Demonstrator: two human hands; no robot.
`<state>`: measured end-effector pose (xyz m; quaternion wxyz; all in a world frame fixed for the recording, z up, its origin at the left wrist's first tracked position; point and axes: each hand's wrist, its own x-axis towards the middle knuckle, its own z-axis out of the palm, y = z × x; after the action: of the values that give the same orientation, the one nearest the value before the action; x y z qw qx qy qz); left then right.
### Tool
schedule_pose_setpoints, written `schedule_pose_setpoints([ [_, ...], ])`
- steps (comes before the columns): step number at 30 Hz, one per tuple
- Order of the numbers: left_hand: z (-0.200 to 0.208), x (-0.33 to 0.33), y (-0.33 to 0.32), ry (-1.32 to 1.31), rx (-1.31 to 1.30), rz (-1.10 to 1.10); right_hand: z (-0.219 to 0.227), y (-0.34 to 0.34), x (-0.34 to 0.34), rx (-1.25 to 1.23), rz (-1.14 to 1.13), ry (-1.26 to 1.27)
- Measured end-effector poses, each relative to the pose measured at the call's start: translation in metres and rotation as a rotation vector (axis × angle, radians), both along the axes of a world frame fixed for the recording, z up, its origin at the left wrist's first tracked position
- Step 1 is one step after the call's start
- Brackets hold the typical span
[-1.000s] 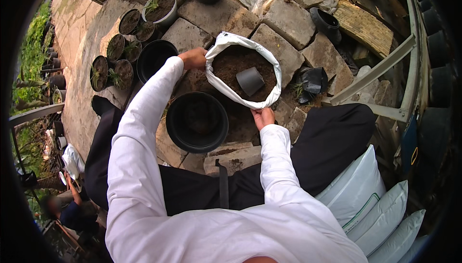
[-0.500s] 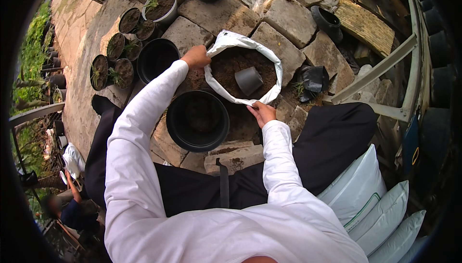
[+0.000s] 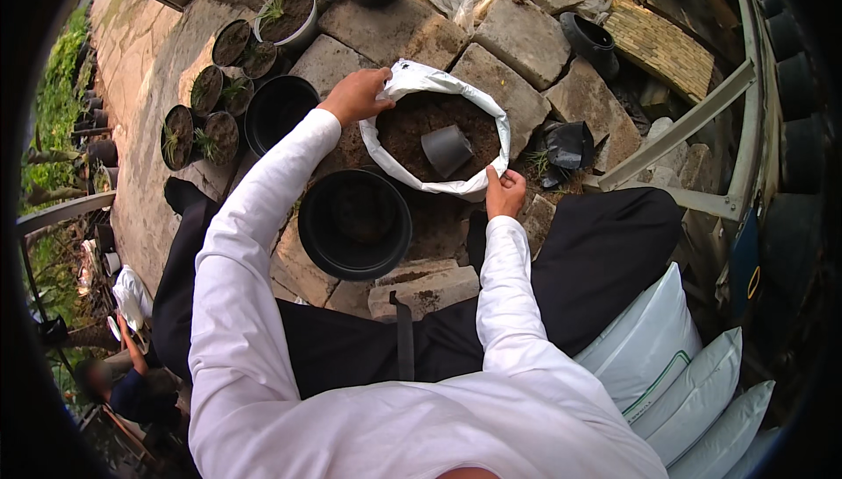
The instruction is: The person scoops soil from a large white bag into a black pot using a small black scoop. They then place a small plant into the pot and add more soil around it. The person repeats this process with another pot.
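In front of me stands a white plastic sack (image 3: 438,82) with its rim rolled down around brown soil (image 3: 405,132). A small grey pot (image 3: 447,151) lies tipped on that soil. My left hand (image 3: 358,96) is closed on the sack's rim at its upper left. At the lower right of the rim, my right hand (image 3: 506,193) pinches the plastic between thumb and fingers. A large black pot (image 3: 355,261) sits nearer to me, left of the sack, with a little dark matter at its bottom. Another black pot (image 3: 263,132) stands farther left.
Several small potted seedlings (image 3: 221,137) cluster at the left. Stone blocks (image 3: 522,36) cover the ground, and a black torn pot (image 3: 568,146) lies right of the sack. A metal frame (image 3: 684,137) and full white bags (image 3: 645,343) are at my right. Another person (image 3: 145,382) is at far left.
My right hand has moved up and right along the sack's rim. My left hand has shifted slightly up on its side, and the rim has tilted a little.
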<state>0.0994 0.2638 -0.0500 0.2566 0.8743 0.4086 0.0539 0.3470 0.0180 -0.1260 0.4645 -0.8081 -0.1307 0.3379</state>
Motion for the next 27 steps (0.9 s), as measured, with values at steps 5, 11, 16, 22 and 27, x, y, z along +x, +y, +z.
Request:
schedule_pose_setpoints([
  [5,-0.006,0.029,0.01,0.208,0.159,-0.039,-0.018,0.001,0.014,0.051,-0.009,-0.047],
  [11,0.005,0.028,0.014,0.208,0.074,0.055,0.037,0.026,0.008,0.113,0.33,-0.471],
  [16,0.068,0.011,-0.004,0.251,0.007,-0.027,0.071,0.048,-0.03,-0.02,0.791,-0.772],
  [22,0.152,-0.042,-0.054,0.245,0.066,0.001,0.056,0.061,-0.038,-0.217,0.93,-0.893],
  [27,0.208,-0.077,-0.103,0.235,-0.044,0.083,0.071,0.091,0.011,-0.229,0.99,-0.432],
])
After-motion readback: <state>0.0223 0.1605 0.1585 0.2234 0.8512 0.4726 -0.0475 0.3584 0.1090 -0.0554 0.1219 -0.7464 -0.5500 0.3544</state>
